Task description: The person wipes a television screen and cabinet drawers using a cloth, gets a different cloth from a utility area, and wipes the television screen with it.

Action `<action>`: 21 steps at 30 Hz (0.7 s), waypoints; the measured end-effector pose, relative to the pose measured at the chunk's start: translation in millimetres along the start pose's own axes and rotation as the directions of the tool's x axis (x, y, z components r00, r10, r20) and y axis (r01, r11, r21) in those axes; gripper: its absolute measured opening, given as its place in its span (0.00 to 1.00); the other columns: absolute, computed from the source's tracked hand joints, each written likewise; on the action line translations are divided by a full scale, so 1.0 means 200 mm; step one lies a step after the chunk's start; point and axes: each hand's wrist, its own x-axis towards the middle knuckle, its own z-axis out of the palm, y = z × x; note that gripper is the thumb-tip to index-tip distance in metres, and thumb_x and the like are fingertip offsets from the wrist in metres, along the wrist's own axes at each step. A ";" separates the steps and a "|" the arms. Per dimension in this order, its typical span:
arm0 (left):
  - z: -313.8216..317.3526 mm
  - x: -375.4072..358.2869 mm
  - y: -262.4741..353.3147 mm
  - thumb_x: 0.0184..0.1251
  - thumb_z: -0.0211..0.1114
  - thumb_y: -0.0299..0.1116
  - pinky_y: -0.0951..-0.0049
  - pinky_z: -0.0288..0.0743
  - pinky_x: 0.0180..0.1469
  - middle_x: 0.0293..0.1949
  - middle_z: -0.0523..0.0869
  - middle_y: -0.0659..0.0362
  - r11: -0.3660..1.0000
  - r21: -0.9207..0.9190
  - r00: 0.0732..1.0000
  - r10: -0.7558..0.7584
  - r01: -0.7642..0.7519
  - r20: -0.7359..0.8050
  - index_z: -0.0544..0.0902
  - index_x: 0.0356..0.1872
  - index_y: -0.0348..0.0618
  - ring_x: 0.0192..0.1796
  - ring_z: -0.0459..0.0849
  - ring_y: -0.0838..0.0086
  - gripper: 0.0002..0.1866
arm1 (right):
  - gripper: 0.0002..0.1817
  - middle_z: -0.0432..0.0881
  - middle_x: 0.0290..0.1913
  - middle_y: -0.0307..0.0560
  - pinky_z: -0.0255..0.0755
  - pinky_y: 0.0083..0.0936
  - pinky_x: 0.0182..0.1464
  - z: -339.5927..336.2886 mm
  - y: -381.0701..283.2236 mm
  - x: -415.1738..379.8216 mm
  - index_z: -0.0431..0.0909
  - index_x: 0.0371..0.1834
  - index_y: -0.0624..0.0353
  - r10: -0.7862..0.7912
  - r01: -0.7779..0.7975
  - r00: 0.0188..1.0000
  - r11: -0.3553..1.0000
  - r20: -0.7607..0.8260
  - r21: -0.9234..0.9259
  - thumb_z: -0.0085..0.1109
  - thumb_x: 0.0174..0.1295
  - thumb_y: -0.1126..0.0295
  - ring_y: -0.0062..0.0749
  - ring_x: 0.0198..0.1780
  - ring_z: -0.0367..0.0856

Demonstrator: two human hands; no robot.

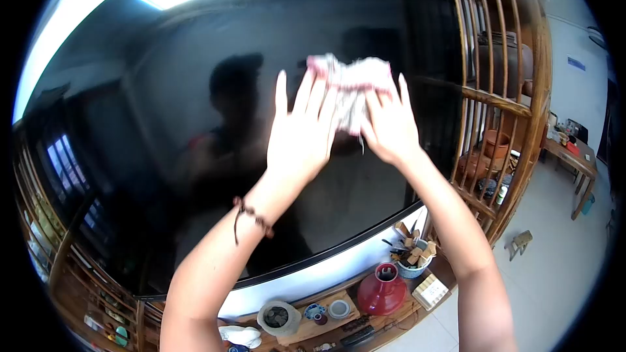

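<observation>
Cloth [355, 80], pale with pink edging, lies against the black screen [365, 179], nearer its right edge than its left, in the head view. The left hand [303, 133] and right hand [394, 127] cover its sides, both flat with fingers outstretched. Below, a red vase [381, 295] stands toward the worktop's [407, 313] right end.

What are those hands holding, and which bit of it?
A pale cloth, seemingly pressed flat against the dark glossy screen rather than gripped: left hand's fingers at its left side, right hand's at its lower right.
</observation>
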 end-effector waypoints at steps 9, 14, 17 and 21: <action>0.09 -0.01 0.30 0.77 0.58 0.55 0.37 0.45 0.84 0.74 0.76 0.47 0.962 -0.067 0.957 0.272 -0.266 0.101 0.78 0.70 0.34 0.82 0.63 0.55 0.34 | 0.33 0.71 0.72 0.73 0.46 0.59 0.84 0.17 0.11 -0.32 0.72 0.69 0.75 0.271 -0.263 0.961 0.955 -0.044 0.138 0.59 0.63 0.65 0.67 0.79 0.62; -0.03 -0.17 0.21 0.69 0.65 0.58 0.36 0.48 0.83 0.74 0.74 0.42 0.964 -0.126 0.955 0.254 -0.236 0.154 0.79 0.67 0.30 0.82 0.63 0.55 0.40 | 0.29 0.77 0.66 0.70 0.46 0.60 0.84 0.02 -0.02 -0.24 0.79 0.62 0.74 -0.029 0.026 0.999 0.996 0.034 0.089 0.59 0.63 0.62 0.65 0.76 0.67; -0.07 -0.21 0.12 0.69 0.65 0.58 0.35 0.48 0.82 0.76 0.71 0.42 0.974 -0.137 0.972 0.198 -0.181 0.126 0.78 0.68 0.30 0.82 0.63 0.54 0.40 | 0.26 0.77 0.66 0.67 0.47 0.62 0.83 0.10 0.07 -0.13 0.79 0.61 0.71 0.114 -0.101 0.987 0.988 -0.113 0.118 0.60 0.65 0.64 0.65 0.74 0.68; -0.16 -0.22 -0.01 0.69 0.66 0.57 0.34 0.47 0.82 0.76 0.71 0.41 0.982 -0.153 0.988 0.127 -0.113 0.087 0.79 0.66 0.30 0.82 0.63 0.52 0.39 | 0.33 0.70 0.77 0.64 0.45 0.60 0.84 0.02 -0.20 0.08 0.74 0.74 0.61 0.070 -0.064 0.997 0.988 -0.036 0.142 0.60 0.65 0.60 0.64 0.81 0.59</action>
